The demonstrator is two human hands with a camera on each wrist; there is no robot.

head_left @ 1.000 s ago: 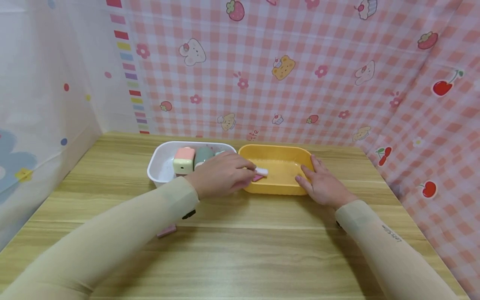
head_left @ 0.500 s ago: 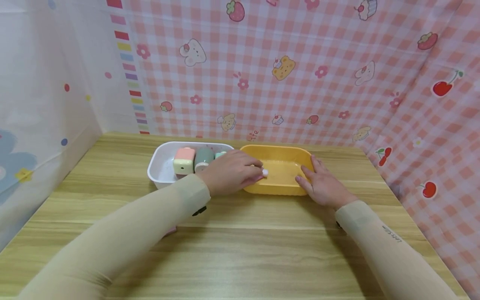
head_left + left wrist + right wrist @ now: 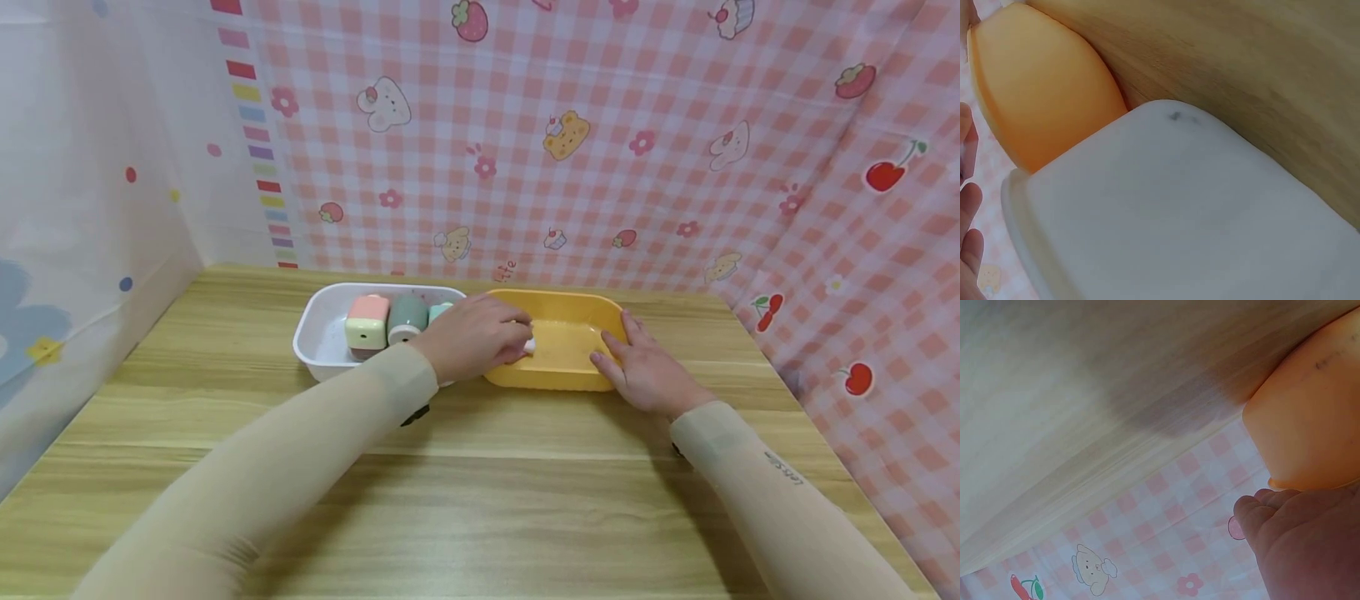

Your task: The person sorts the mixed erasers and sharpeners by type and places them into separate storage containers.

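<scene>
My left hand reaches over the left end of a yellow plastic bin, fingers curled down inside. At its fingertips I pinch a small white-and-pink piece, mostly covered by the hand. My right hand grips the bin's right end, thumb and a finger inside the wall and other fingers outside; the right wrist view shows fingers at the rim of the bin. A white bin stands against the yellow one on the left, under my left wrist; its outer wall fills much of the left wrist view.
In the white bin lie a pink-and-cream block with a small dark hole, a grey-green cylinder and a mint piece. All stands on a wood-grain table. A pink checked cloth hangs behind.
My left hand has moved a little right, farther over the yellow bin, covering more of the white-and-pink piece. The left sleeve now hides a pink stick on the table. My right hand stays put.
</scene>
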